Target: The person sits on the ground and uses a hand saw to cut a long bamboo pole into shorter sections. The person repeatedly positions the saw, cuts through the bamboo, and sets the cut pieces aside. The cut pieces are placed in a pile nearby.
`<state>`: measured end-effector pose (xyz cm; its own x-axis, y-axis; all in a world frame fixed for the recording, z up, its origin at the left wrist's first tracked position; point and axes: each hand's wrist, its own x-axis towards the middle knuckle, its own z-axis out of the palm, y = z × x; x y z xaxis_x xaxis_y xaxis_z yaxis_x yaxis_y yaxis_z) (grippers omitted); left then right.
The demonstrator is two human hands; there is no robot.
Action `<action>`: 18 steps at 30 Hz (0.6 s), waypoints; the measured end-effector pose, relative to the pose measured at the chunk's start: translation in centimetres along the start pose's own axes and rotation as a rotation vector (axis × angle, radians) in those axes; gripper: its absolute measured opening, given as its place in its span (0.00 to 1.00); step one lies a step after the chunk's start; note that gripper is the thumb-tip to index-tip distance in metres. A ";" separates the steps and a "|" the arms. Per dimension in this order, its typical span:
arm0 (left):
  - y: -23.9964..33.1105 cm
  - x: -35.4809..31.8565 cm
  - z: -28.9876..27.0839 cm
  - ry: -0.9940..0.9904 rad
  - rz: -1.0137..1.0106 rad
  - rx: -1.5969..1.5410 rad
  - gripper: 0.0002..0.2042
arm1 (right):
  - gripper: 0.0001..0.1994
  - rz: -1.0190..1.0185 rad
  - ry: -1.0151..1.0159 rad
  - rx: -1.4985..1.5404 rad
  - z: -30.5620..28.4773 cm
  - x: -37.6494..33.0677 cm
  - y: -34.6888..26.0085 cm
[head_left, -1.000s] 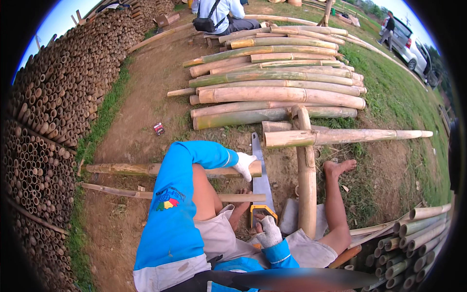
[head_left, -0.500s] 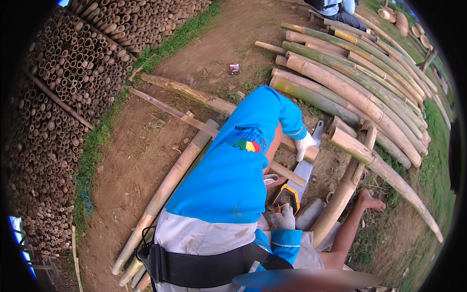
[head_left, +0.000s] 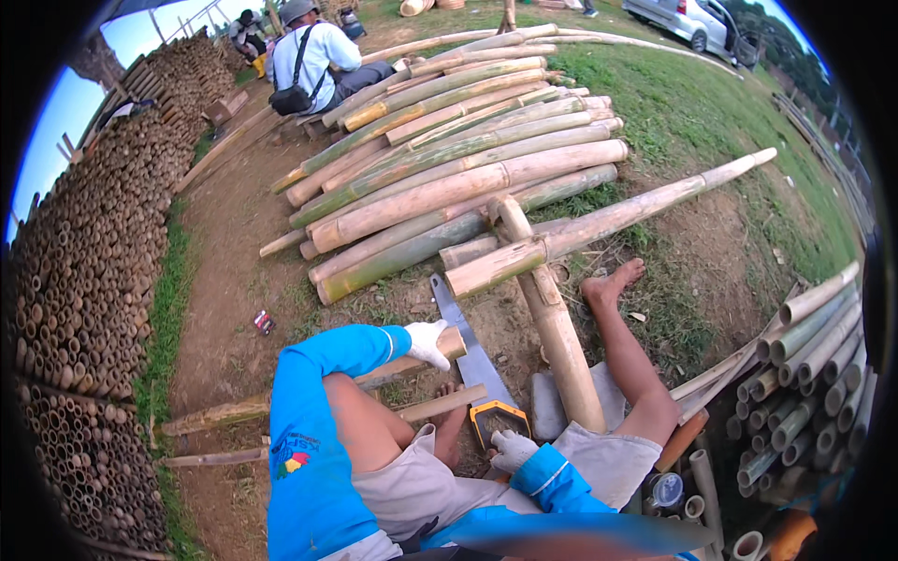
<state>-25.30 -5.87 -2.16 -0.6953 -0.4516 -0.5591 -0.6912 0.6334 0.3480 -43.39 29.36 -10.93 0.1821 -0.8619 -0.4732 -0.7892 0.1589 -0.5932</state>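
Saw blade (head_left: 475, 351), centre, is showing smooth grey metal; saw handle (head_left: 499, 406), lower centre, is looking like yellow-and-black plastic. Left hand (head_left: 427, 343) and right hand (head_left: 514, 452), mid to lower centre, are wearing white matt knit cloth. Blue sleeve (head_left: 323, 467), lower left, is looking matt, woven. Bamboo post (head_left: 564, 351), right of centre, is showing pale smooth wood. Bamboo poles (head_left: 468, 178), upper centre, are showing smooth skin, slight sheen. Bamboo stack (head_left: 84, 309), left edge, is showing rough cut ends. Car (head_left: 683, 17), upper right, is looking glossy.
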 end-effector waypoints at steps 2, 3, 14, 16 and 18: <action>0.3 -0.2 -0.3 -0.014 -0.012 -0.001 0.55 | 0.22 0.009 0.009 0.027 -0.3 -0.1 -0.4; 0.5 -0.3 -0.4 -0.022 -0.033 -0.001 0.55 | 0.23 0.030 -0.013 0.022 -0.4 -0.1 -0.5; 0.5 -0.1 -0.3 -0.029 -0.034 0.005 0.58 | 0.22 0.007 0.002 0.056 -1.1 -0.6 -0.9; 0.6 -0.1 -0.4 -0.045 -0.058 0.009 0.57 | 0.22 0.020 -0.003 0.060 -1.1 -0.6 -0.9; 0.7 -0.1 -0.5 -0.049 -0.048 -0.009 0.57 | 0.23 0.022 0.011 0.059 -1.1 -0.6 -1.0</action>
<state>-25.77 -5.67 -1.48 -0.6509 -0.4501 -0.6114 -0.7257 0.6056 0.3267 -43.39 29.16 -9.37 0.1585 -0.8632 -0.4794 -0.7571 0.2054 -0.6202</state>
